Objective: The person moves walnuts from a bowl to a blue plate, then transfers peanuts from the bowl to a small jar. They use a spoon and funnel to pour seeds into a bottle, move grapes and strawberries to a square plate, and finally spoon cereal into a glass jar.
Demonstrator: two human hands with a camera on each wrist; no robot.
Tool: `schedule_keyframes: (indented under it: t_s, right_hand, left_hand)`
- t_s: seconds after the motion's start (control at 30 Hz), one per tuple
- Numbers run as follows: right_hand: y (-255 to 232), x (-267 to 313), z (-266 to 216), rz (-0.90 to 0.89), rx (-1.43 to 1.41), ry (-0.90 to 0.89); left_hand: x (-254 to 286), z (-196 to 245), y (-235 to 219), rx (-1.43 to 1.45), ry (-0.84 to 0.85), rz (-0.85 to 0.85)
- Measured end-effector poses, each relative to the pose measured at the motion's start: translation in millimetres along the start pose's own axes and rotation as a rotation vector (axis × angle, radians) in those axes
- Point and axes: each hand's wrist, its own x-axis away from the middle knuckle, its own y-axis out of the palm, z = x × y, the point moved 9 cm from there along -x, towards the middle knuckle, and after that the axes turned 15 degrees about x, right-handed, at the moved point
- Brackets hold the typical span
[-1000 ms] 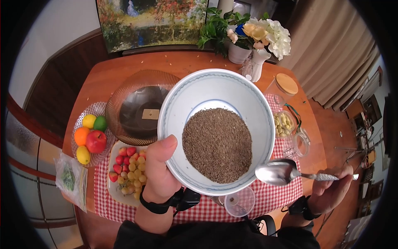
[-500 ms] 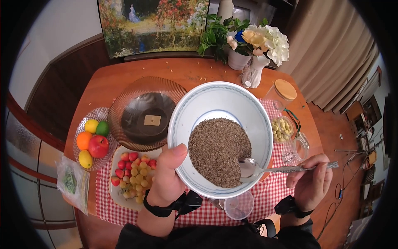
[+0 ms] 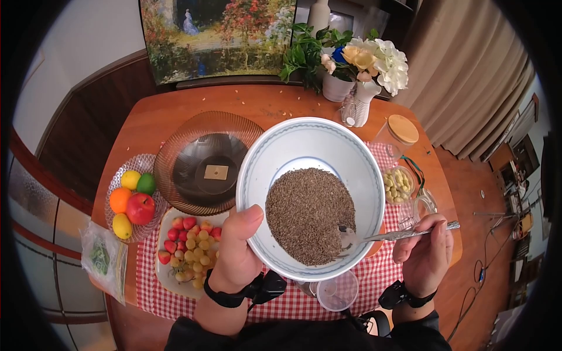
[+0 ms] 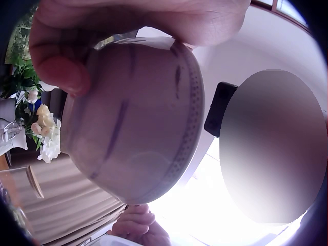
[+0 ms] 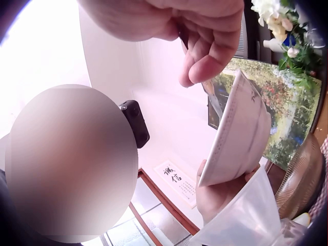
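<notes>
My left hand (image 3: 239, 251) grips a white bowl (image 3: 367, 175) with a blue-patterned rim, its thumb over the near-left edge. The left wrist view shows fingers (image 4: 64, 74) bent under the bowl's outer wall. A mound of small brown seeds (image 3: 307, 205) covers the bottom. My right hand (image 3: 426, 257) pinches the patterned handle of a metal spoon (image 3: 398, 235) between thumb and fingers. The spoon's head is pushed into the right side of the mound, mostly buried. In the right wrist view the spoon slants over the bowl's rim (image 5: 220, 138).
Below the bowl stands a clear plastic cup (image 3: 338, 291). Left are a large brown glass bowl (image 3: 170, 175), a plate of strawberries and grapes (image 3: 190, 251), a fruit dish (image 3: 111, 202) and a plastic bag (image 3: 99, 257). Right are a jar of green-yellow pieces (image 3: 398, 184) and a wooden-lidded jar (image 3: 403, 130).
From beside the bowl's right rim, the right hand has brought the spoon leftward and dug it into the seeds, where its head has sunk deeper. The bowl shifted slightly right and down in view.
</notes>
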Motion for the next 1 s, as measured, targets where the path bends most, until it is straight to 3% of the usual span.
schedule_keyframes:
  t_s: [0.07,0.13,1.0]
  right_hand:
    - [-1,0,-1,0.027,-0.012,0.018]
    - [-1,-1,-1,0.020,-0.017,0.014]
    - [-34,20,-12,0.165,-0.129,-0.073]
  left_hand:
    - [0,1,-3,-0.045,0.005,0.034]
    - [0,1,3,0.034,-0.015,-0.067]
    - [-1,5,-2,0.020,0.023,-0.018]
